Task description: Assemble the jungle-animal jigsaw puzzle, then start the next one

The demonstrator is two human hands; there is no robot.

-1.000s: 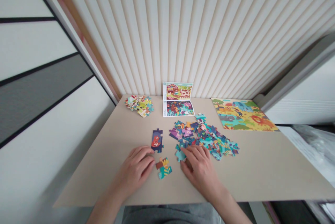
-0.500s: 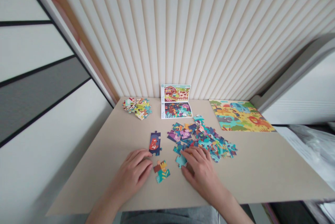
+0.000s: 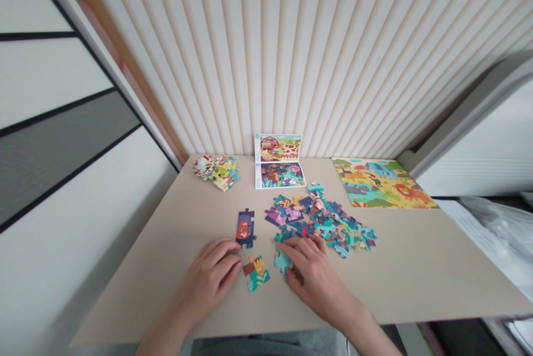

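My right hand (image 3: 314, 272) has its thumb and index finger on a teal puzzle piece (image 3: 282, 260) at the near left edge of a loose heap of puzzle pieces (image 3: 333, 220). Part of that piece is hidden beneath the fingers. On the left, my left hand (image 3: 214, 270) rests on the table with bent fingers and thumb apart, holding nothing. Its index fingertip touches the lower corner of a joined purple section with a red animal (image 3: 245, 228). Between both hands lies a teal, brown and yellow puzzle piece (image 3: 256, 274).
A folded picture card (image 3: 280, 175) stands against the pleated wall (image 3: 275, 56). Another heap of puzzle pieces (image 3: 216, 171) lies at the back left of the beige table (image 3: 416, 267). An animal picture, an assembled puzzle or board (image 3: 381, 184), lies at the back right.
My right hand has moved slightly left and toward me, and the teal piece has slid with it, away from the heap. My left hand stays where it was.
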